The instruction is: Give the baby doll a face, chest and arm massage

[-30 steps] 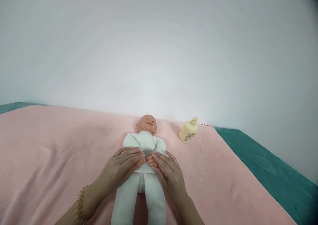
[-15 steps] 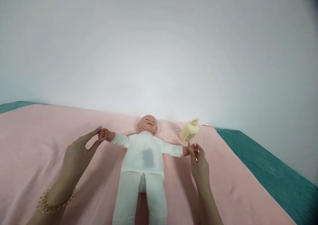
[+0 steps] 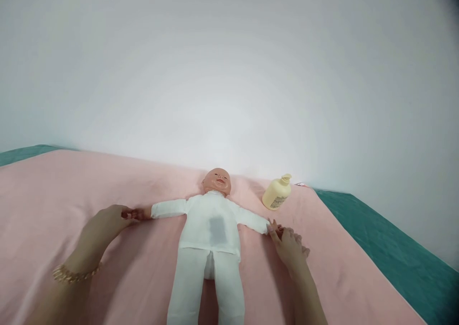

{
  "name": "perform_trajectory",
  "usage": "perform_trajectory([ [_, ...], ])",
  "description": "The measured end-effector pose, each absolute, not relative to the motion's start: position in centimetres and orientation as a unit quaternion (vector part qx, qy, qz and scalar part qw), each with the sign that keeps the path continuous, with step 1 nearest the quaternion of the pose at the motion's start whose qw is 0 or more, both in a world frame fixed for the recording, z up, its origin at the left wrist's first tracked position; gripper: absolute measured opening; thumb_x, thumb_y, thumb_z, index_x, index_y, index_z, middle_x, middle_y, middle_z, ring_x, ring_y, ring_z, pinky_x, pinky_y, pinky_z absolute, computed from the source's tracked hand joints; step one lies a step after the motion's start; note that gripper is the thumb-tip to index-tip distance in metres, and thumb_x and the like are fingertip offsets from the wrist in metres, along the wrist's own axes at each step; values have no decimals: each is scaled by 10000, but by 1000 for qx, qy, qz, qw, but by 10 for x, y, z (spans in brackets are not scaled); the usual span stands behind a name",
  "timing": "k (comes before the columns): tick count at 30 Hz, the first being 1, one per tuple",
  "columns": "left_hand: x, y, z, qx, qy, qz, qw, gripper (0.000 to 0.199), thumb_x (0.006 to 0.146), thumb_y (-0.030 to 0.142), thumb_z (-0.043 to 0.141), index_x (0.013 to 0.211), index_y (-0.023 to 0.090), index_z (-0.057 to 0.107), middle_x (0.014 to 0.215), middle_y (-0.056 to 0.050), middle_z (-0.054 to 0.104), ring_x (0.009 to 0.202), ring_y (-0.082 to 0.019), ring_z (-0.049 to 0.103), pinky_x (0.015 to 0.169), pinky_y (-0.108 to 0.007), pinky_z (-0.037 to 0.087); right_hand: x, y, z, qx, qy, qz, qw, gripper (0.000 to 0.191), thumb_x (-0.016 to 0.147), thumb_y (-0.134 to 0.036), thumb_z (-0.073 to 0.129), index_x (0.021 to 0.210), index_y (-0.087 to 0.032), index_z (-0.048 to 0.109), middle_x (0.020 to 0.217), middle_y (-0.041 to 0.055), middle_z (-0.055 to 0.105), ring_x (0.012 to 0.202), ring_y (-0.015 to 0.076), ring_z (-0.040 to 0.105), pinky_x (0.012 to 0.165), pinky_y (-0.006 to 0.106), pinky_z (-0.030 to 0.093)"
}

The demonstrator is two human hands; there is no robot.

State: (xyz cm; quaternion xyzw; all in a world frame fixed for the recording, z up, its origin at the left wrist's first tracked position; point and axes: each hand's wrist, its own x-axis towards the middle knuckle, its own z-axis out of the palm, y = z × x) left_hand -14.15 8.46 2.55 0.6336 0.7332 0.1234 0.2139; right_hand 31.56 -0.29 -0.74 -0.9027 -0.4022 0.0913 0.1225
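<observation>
A baby doll (image 3: pixel 215 227) in a white long-sleeved top and white trousers lies on its back with both arms stretched out sideways. A blurred grey patch covers part of its chest. At the left, my left hand (image 3: pixel 105 227), with a beaded bracelet on the wrist, pinches the doll's hand (image 3: pixel 138 213) between thumb and fingers. My right hand (image 3: pixel 289 249) is closed around the doll's other hand (image 3: pixel 277 228), thumb near the sleeve cuff; its fingers partly hide the doll's fingers. A pale yellow pump bottle (image 3: pixel 277 193) stands just beyond my right hand.
Under the doll spreads a pink cloth (image 3: pixel 64 186) with soft creases. Green covering (image 3: pixel 376 239) shows past its edge on the right and at the far left. A plain pale wall (image 3: pixel 229 76) rises directly behind the doll's head.
Both my hands have moved lower and slightly outward with the doll's hands, so its arms lie straighter and lower. My right fingers now wrap further round. The view has shifted slightly.
</observation>
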Motion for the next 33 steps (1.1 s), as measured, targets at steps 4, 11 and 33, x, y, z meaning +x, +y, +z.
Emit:
perform_trajectory([
  [4,-153,89,4,713,657,214,118,263,810,339,545,621,211,673,618,-3,702,537,-206,653,450,-232,426,321,-3,-17,-879,-428,47,206,580,829,-651,421,1033,-135,590,1195,229,585,1231,437,428,937,690,284],
  [11,-144,81,20,688,646,328,45,148,805,330,632,873,247,734,771,15,759,604,-200,704,423,-203,463,316,-4,-7,-813,-429,119,377,501,788,-606,491,1047,-181,548,1057,162,648,1001,358,616,825,499,471],
  [33,-27,37,30,829,220,510,-64,248,895,164,600,1126,253,617,1036,4,741,934,-164,704,853,-322,555,247,-23,11,-514,-670,-95,527,311,921,-238,532,1230,-229,555,1145,91,669,1046,242,651,858,400,575],
])
